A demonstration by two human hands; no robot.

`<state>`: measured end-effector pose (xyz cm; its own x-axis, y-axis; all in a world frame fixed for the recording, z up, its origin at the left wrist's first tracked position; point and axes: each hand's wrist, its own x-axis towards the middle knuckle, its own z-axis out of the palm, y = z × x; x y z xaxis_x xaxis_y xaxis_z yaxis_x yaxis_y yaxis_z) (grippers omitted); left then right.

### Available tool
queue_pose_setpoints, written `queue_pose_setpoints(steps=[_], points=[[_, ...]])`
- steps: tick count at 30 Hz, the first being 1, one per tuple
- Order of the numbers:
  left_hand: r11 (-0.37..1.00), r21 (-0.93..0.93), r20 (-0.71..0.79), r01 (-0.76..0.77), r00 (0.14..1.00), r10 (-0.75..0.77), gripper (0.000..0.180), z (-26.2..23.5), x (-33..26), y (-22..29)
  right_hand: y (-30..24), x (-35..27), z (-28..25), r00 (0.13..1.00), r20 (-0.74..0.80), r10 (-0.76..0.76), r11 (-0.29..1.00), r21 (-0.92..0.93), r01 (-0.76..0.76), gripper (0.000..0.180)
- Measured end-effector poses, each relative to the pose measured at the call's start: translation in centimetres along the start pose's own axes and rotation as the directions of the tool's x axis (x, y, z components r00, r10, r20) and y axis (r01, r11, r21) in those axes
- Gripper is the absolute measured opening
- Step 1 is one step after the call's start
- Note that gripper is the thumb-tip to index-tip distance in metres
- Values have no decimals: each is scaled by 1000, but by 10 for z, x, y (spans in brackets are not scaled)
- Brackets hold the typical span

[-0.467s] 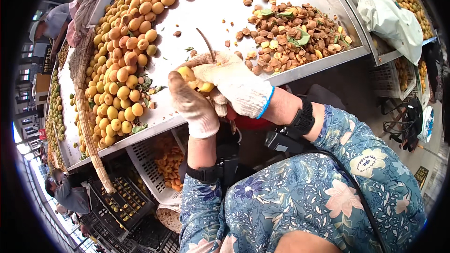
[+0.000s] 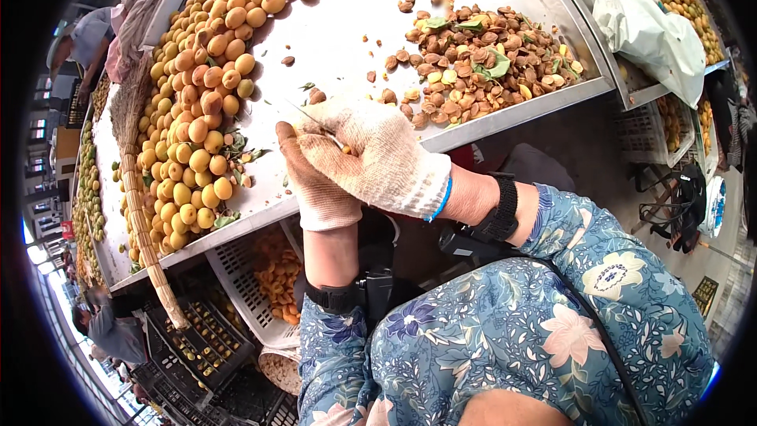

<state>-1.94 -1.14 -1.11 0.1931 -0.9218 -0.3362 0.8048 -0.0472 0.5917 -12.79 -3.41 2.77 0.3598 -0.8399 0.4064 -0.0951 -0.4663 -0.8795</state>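
Observation:
My left hand (image 2: 319, 185), in a pale knitted glove with brown-stained fingers, is cupped beneath my right hand at the table's near edge. Its palm is covered, so what lies in it is hidden. My right hand (image 2: 378, 154), gloved the same way with a blue-edged cuff, is closed over it, fingers curled. A thin knife blade (image 2: 312, 117) sticks out of the right grip toward the upper left. To the left lies a long heap of whole apricots (image 2: 197, 130); brown pits (image 2: 481, 63) are piled to the right.
A metal-edged white table (image 2: 339, 31) spans the front. A straw broom (image 2: 142, 213) lies along its left side. Below stand a white crate (image 2: 244, 268) with orange fruit halves and black trays (image 2: 197, 339). A white sack (image 2: 643, 31) rests at right. Other people are at far left.
My right hand has rolled over the left, covering the yellow fruit seen between them before. The knife blade has swung from pointing up to pointing upper left. The view has shifted slightly.

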Motion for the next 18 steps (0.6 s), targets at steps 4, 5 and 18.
queue_pose_setpoints(steps=[4, 5, 18], points=[[356, 806, 399, -473, 878, 263, 59, -4, -8, 3, -2, 5, -9, 960, 44, 276, 888, 371, -272, 19], [-28, 856, 501, -517, 814, 294, 58, -2, -11, 4, -9, 9, -17, 869, 132, 477, 717, 513, -472, 21], [867, 382, 145, 320, 906, -399, 64, 18, -16, 0, -12, 40, -84, 931, -112, 347, 440, 896, -56, 34]])
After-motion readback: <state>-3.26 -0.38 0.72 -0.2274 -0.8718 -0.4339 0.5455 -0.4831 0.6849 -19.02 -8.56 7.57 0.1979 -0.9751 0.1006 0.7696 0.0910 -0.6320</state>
